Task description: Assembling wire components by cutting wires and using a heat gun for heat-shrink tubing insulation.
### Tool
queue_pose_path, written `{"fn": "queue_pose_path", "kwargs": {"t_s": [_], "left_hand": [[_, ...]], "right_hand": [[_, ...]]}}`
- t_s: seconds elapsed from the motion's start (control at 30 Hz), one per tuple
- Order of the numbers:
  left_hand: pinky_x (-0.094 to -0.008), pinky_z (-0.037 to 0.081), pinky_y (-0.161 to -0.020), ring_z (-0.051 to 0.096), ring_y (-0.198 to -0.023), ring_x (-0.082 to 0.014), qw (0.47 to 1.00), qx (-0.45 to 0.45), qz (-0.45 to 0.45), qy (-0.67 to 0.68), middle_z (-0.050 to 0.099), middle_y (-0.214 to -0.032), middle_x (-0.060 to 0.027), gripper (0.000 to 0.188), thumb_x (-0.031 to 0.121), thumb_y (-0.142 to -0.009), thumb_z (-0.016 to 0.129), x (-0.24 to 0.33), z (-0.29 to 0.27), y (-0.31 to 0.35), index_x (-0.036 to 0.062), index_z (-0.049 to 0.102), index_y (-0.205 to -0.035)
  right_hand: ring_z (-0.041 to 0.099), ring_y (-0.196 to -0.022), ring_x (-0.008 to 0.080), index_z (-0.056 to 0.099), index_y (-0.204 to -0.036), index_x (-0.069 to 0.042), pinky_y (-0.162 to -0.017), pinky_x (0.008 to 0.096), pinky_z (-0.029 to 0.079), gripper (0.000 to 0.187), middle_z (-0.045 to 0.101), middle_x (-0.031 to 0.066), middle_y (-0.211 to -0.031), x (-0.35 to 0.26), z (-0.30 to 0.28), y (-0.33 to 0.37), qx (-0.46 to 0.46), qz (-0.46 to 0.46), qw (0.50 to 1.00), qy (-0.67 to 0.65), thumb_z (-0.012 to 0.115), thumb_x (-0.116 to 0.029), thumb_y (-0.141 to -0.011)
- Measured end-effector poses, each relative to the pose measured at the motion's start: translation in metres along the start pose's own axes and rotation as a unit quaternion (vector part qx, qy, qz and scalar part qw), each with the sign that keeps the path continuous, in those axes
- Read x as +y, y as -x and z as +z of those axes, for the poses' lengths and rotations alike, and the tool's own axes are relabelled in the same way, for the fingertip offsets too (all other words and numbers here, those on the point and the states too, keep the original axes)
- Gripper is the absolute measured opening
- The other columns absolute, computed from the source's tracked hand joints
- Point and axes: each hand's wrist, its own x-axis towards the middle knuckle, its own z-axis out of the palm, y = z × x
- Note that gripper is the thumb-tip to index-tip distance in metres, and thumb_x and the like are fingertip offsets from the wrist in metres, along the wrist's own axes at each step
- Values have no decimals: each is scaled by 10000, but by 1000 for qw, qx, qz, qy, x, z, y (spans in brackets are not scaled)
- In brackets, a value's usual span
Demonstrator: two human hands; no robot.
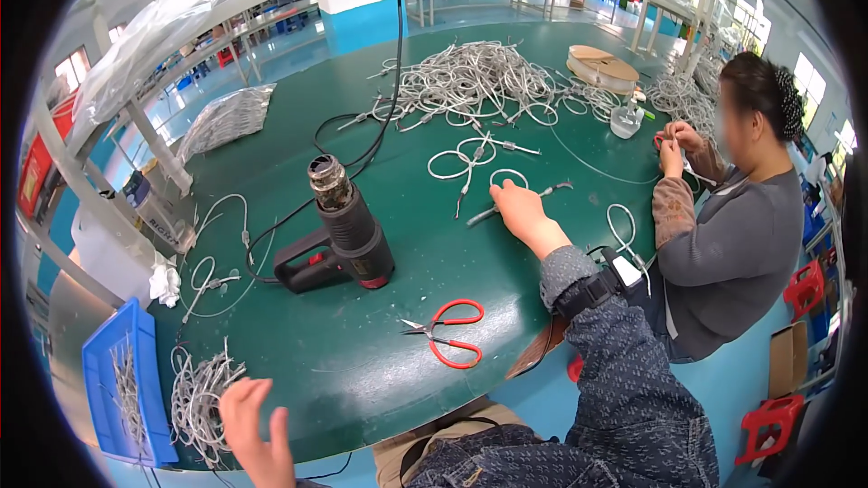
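Two hands working at a round green table (434,244). Right hand (523,208), at centre, resting on a looped grey cable (508,179) with a metal-tipped end pointing toward 3 o'clock; fingers curled onto it, grip itself hidden beneath the palm. Left hand (249,420), at 7 o'clock, lying open with fingers spread, holding nothing, just beside a small bundle of grey cables (201,398) next to a blue bin (99,370) carrying more pieces. Black heat gun (339,239) standing nozzle-up at 9 o'clock of the right hand; red-handled scissors (448,333) lying at 6 o'clock. Large tangled pile of cables (470,81) waiting at 12 o'clock, several single loops (470,158) lying apart nearer centre. Judging by that pile, most of the work remaining. Co-worker's hands (674,146) busy at 2 o'clock.
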Motion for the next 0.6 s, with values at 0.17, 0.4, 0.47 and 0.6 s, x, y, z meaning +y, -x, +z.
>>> {"fn": "queue_pose_path", "kwargs": {"t_s": [0.17,0.4,0.47,0.6], "left_hand": [[-384,396,-896,532,-985,-322,995,-57,23,84,581,-1016,-147,332,7,-719,604,21,15,8,0,592,-1051],[-355,466,-793,578,-925,-293,959,-39,-23,279,615,-971,-137,332,0,-753,595,17,41,-3,-2,594,-1085],[-319,481,-779,599,-910,-253,922,-65,-61,376,619,-990,-132,319,-11,-790,566,26,49,-15,1,597,-1107],[-299,488,-767,614,-867,-204,876,-109,-100,460,626,-977,-127,284,-13,-834,539,27,66,-21,-4,600,-1111]], "right_hand": [[595,-690,344,528,-932,-35,-582,399,492,142,562,159,-805,-43,-56,10,195,-6,978,-70,561,-38,-794],[574,-614,114,580,-1033,18,-552,259,448,217,624,115,-808,-155,-159,120,-38,-140,826,-545,599,-33,-823],[581,-575,127,588,-1029,31,-538,258,446,216,621,95,-730,-175,-144,143,-102,-171,789,-582,607,-55,-832],[584,-553,122,592,-1029,31,-513,255,436,210,604,85,-665,-194,-120,157,-152,-168,764,-604,601,-58,-839]]}}
